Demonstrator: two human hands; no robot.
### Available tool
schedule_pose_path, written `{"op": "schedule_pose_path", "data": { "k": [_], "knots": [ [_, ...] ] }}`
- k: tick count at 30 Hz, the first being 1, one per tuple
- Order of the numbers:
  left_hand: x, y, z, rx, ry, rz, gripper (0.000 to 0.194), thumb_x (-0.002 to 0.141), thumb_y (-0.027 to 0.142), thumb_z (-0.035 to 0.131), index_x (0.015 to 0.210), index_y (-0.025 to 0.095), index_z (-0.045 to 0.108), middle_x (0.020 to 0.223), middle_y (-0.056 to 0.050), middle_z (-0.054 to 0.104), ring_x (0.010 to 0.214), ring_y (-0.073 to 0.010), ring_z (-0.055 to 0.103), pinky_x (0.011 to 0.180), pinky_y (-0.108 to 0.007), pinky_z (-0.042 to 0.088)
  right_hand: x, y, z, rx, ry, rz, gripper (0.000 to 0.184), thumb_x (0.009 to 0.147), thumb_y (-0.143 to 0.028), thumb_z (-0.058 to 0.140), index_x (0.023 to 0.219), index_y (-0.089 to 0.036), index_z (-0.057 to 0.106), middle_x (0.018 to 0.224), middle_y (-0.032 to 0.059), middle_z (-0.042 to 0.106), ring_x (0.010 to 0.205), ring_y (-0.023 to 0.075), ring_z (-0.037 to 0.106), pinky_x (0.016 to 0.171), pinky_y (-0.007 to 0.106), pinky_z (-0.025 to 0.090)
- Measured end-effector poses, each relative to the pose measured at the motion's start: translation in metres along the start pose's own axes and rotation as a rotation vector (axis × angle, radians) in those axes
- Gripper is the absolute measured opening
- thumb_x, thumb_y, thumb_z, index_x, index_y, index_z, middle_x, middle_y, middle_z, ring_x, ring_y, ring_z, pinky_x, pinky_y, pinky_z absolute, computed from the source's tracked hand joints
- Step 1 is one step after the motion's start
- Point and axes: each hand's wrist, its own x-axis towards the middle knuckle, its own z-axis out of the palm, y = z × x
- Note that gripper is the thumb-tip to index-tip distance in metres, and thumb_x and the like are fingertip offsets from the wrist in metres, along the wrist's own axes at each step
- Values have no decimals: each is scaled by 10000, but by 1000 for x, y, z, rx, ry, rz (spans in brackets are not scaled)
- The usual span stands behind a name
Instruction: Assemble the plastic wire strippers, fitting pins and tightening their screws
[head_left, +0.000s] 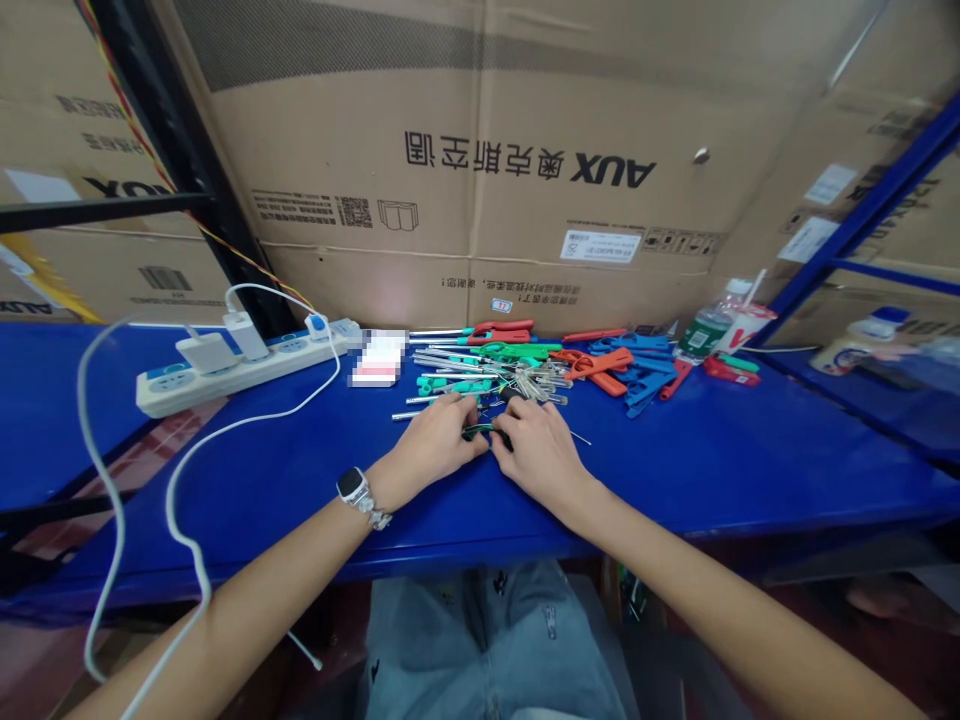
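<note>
Close together over the blue table, my left hand [442, 440] and my right hand [541, 450] are both closed, fingertips bent inward. Between them shows a small dark-green curved piece [478, 430], pinched in my left fingers. What my right fingers hold is mostly hidden; a dark part [510, 394] shows above them. A thin metal rod [580, 438] sticks out beyond my right hand. Just behind lie long-nosed lighter parts: metal tubes [427, 334], green handle pieces [517, 352], clear pieces [541, 380], orange-red handles [600, 365] and blue handles [645, 370].
A white power strip [247, 372] with plugs and a loose white cable [176, 480] is at the left. A blurred white pack [381, 358] lies behind my hands. At the right stand a green-labelled bottle [709, 325] and a red-and-white cup [750, 325]. Cardboard [480, 230] backs the blue table [675, 480].
</note>
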Motion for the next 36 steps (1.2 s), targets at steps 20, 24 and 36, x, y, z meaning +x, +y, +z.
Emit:
{"op": "schedule_pose_path", "data": {
  "k": [20,24,36],
  "knots": [
    [10,-34,-23,-236,-144,314,161,969,263,621,943,180,756,919,-62,692,854,-198,640,787,-321,503,-3,19,12,271,67,-26,134,944,-290,691,1000,-214,787,985,62,669,974,237,607,828,388,397],
    [8,-33,-25,-194,-155,339,191,994,243,591,968,189,772,959,-73,688,893,-207,657,815,-332,520,-4,17,12,237,73,-21,141,949,-293,681,1004,-220,788,991,63,675,990,244,607,837,391,391],
    [-21,-28,-23,276,-62,503,356,1053,201,408,1208,181,727,1159,-125,665,1023,-260,633,933,-424,511,-6,17,10,201,60,0,127,969,-290,646,970,-216,751,993,58,667,996,244,604,800,364,355]
  ]
}}
